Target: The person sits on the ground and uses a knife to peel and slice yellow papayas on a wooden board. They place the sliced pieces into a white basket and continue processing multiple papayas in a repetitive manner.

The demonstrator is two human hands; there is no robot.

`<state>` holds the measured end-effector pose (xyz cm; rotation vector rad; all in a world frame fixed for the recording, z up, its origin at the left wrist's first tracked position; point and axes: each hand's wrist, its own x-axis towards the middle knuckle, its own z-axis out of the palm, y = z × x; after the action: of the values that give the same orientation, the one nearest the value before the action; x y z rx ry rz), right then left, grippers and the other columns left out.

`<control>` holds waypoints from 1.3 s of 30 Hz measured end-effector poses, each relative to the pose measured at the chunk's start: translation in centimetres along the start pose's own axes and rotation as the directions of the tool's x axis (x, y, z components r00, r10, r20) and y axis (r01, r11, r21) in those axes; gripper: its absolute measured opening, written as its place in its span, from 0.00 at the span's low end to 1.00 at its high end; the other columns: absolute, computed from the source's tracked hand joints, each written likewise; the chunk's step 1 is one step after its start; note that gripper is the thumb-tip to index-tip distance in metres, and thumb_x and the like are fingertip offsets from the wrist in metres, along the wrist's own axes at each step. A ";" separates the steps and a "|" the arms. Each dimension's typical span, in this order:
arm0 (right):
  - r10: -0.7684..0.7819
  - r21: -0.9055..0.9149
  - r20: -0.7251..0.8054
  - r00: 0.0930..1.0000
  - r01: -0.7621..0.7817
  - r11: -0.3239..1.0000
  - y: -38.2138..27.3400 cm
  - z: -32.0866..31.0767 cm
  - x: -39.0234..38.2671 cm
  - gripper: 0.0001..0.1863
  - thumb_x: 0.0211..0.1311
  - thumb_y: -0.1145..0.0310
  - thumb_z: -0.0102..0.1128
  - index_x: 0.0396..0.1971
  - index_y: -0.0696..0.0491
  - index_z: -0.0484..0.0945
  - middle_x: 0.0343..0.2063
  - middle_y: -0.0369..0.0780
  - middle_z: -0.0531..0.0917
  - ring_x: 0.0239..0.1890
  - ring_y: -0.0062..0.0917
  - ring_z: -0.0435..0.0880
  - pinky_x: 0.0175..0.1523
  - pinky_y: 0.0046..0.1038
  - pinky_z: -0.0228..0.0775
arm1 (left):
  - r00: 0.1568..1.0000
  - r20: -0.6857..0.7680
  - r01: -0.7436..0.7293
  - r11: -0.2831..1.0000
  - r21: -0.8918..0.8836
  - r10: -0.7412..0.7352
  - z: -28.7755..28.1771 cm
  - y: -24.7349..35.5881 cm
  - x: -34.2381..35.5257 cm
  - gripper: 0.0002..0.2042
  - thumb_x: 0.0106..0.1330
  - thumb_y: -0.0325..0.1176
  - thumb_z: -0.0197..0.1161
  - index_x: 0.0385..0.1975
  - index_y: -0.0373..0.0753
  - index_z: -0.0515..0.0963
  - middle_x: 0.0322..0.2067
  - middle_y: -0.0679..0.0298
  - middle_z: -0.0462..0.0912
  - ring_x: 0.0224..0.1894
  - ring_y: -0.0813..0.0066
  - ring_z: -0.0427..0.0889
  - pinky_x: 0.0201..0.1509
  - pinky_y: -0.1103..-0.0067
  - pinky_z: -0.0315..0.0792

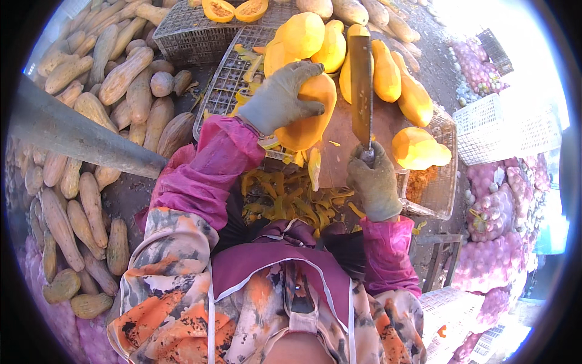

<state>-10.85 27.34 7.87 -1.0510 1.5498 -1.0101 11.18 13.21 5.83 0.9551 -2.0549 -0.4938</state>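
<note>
My gloved left hand (280, 98) grips a peeled orange squash (309, 124), fingers over its top and far side. The squash is held at the left edge of a brown board (341, 151). My gloved right hand (374, 182) is closed around the handle of a long, wide-bladed knife (362, 91), its blade pointing away from me and apart from the held squash. Several peeled squashes (386, 71) lie along the board's far side. Another peeled squash (419, 149) rests to the right of the knife. A strip of peel (314, 168) hangs below the held squash.
Curled peelings (285, 197) are heaped below the board. Unpeeled squashes (124, 76) pile up on the left, behind a grey metal pole (85, 127). Plastic crates (194, 42) stand at the far left and a crate (445, 182) at right. Pink net sacks (494, 212) line the right.
</note>
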 end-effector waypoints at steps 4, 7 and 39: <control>-0.069 -0.231 -0.043 0.997 0.058 0.971 -0.9 0.3 0.4 0.07 0.62 0.70 0.62 0.38 0.55 0.77 0.25 0.31 0.77 0.26 0.10 0.73 0.31 0.19 0.66 | 0.996 -0.069 0.054 0.998 -0.018 -0.055 1.4 -0.1 0.3 0.36 0.53 0.42 0.76 0.63 0.37 0.72 0.59 0.49 0.77 0.62 0.51 0.75 0.68 0.66 0.69; 0.002 -0.193 -0.022 1.000 -0.006 0.981 -2.0 -0.3 0.2 0.06 0.63 0.69 0.61 0.36 0.54 0.76 0.23 0.30 0.75 0.24 0.11 0.71 0.28 0.20 0.65 | 0.992 -0.097 0.065 0.991 -0.117 -0.077 1.4 0.1 -0.1 0.38 0.51 0.39 0.78 0.63 0.34 0.71 0.58 0.49 0.77 0.61 0.53 0.76 0.67 0.68 0.70; 0.609 -0.281 0.266 0.747 -0.544 0.790 -4.0 -0.4 4.4 0.10 0.57 0.63 0.60 0.26 0.53 0.73 0.18 0.35 0.72 0.18 0.24 0.73 0.24 0.31 0.69 | 0.975 -0.156 0.176 0.980 0.097 -0.160 1.8 0.1 -1.4 0.38 0.47 0.53 0.76 0.51 0.31 0.71 0.46 0.47 0.79 0.53 0.47 0.77 0.59 0.64 0.73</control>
<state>-11.37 22.02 10.59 -0.7306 1.5454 -0.2291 10.27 14.35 4.13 1.2026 -1.8933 -0.3885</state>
